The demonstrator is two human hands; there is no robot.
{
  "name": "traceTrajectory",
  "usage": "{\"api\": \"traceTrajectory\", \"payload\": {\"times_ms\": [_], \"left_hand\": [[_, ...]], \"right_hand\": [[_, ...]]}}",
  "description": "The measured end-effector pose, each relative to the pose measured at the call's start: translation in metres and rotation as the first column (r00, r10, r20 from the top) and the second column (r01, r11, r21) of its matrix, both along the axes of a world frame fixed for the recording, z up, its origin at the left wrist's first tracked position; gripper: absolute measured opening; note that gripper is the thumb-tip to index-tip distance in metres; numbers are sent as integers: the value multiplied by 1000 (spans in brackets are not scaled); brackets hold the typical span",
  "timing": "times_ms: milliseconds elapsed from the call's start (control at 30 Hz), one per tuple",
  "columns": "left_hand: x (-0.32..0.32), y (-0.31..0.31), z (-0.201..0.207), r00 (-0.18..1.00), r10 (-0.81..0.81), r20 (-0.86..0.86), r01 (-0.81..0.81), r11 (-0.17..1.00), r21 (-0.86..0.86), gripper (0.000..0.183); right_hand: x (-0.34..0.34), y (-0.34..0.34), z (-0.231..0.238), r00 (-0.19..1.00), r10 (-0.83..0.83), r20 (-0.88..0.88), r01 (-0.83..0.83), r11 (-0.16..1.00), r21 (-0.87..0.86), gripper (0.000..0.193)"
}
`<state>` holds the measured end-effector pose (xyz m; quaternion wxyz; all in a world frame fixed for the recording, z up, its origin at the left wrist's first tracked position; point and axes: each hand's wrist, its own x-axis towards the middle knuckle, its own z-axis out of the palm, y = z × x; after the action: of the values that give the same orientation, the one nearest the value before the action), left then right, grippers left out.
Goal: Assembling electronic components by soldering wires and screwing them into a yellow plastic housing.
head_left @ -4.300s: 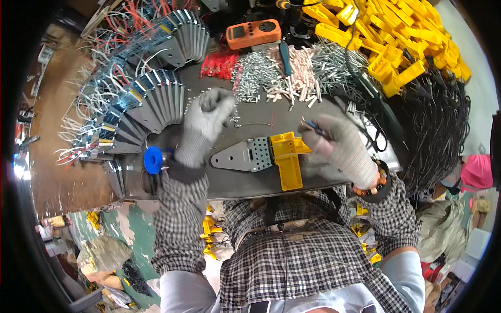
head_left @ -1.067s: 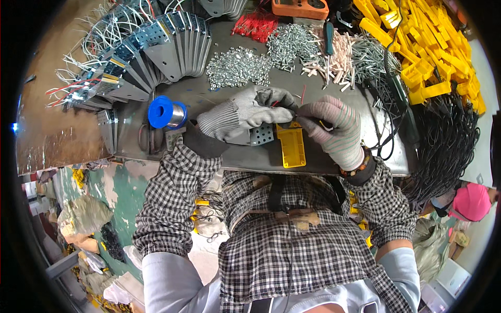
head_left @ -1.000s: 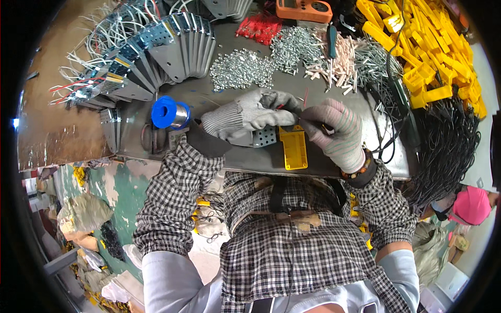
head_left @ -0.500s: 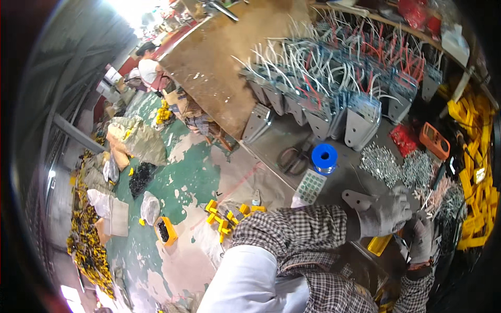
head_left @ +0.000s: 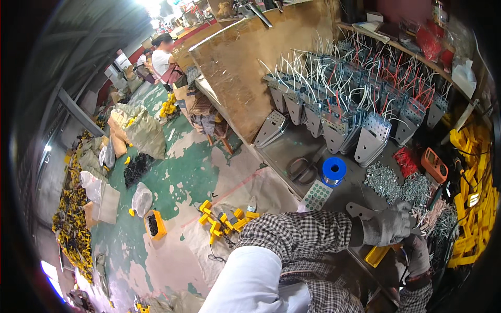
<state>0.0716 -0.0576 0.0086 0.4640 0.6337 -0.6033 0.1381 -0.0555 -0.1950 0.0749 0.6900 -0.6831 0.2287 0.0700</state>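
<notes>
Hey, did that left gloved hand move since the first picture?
Yes. The left hand moved off the silver nuts, toward the near edge of the table, and now hides part of the grey plate.

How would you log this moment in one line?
left hand: over metal plate; right hand: near yellow part; grips: unclear; nearby: blue spool
</notes>
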Motion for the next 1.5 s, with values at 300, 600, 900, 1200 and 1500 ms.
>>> {"api": "traceTrajectory", "payload": {"times_ms": [300,600,900,1200,1500], "left_hand": [[8,11,24,680,75,-729,346,844,410,14],[1,5,18,772,129,-622,119,932,341,14],[5,1,23,1000,14,10,-15,991,135,16],[3,-4,46,985,-174,10,173,981,84,15],[31,23,32,769,32,-638,311,854,418,22]], "right_hand": [[-5,10,-2,811,495,311,186,286,-940,14],[-3,8,-1,861,380,339,153,442,-884,10],[0,3,-3,974,144,174,-7,791,-612,9],[-21,5,5,951,-2,310,78,969,-235,23],[-2,20,35,944,300,138,73,217,-973,20]]}}
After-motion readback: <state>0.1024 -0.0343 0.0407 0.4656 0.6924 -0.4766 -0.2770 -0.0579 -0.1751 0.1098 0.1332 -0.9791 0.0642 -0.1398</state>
